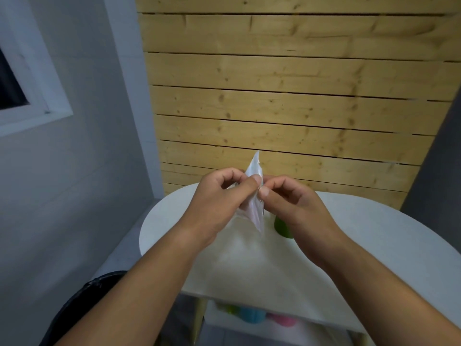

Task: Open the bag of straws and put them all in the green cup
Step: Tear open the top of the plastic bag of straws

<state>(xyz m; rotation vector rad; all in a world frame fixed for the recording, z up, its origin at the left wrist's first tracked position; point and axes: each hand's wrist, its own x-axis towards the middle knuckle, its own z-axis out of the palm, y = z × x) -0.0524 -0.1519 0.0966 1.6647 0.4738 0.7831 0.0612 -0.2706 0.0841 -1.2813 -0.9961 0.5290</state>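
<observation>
Between both grips (219,196) (291,201), seemingly, bag (254,211)

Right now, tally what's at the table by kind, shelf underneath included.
bag: 1
hands pinching it: 2, left hand, right hand
green cup: 1
blurred shelf items: 3, green, blue, pink
total: 7

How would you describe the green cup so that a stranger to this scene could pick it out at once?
Start at the wooden plank wall, then drop to the white round table before it. The green cup stands on it, partly hidden behind the right hand, beside the clear plastic bag. Nothing else on the tabletop is green.
</observation>
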